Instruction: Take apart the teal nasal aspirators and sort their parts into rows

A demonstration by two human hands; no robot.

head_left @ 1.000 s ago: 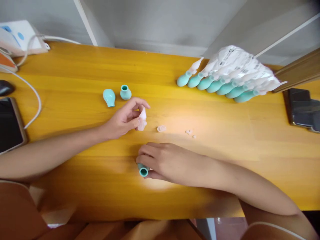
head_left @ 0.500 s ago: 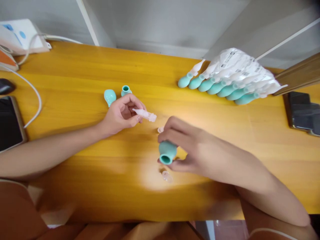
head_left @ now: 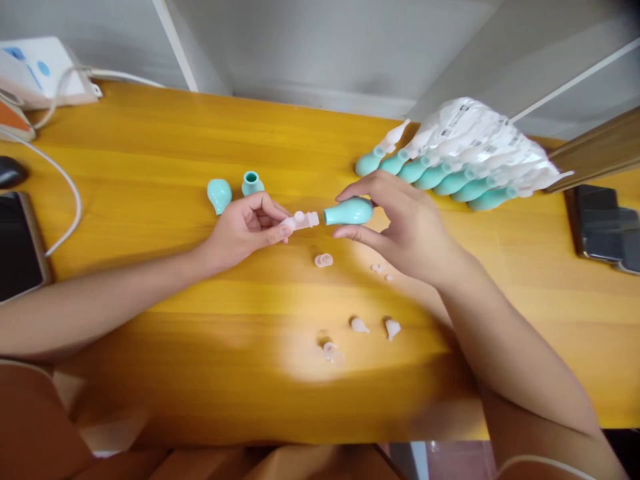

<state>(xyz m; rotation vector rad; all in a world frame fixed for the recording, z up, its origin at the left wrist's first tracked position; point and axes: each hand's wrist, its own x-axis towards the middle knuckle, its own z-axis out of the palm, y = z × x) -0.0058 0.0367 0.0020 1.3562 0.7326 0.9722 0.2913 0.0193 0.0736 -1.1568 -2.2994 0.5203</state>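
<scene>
My left hand [head_left: 247, 227] pinches a clear plastic nozzle [head_left: 303, 221], held level and pointing right. My right hand [head_left: 406, 223] holds a teal rubber bulb [head_left: 349, 211] on its side, its open mouth facing the nozzle with a small gap between them. Two more teal bulbs [head_left: 219, 194] lie on the yellow wooden table [head_left: 150, 160] just beyond my left hand. Small clear parts [head_left: 323, 260] and clear tips [head_left: 359, 325] are scattered on the table below my hands.
A row of several bagged teal bulbs [head_left: 450, 167] lies at the back right. A phone [head_left: 17, 243] and white cable [head_left: 65, 193] sit at the left edge, a dark device [head_left: 603, 223] at the right edge, a white box [head_left: 35, 73] at the back left.
My right hand lifted the teal bulb from the near table edge and carried it up to the nozzle, uncovering clear tips on the table. My left hand turned the nozzle level.
</scene>
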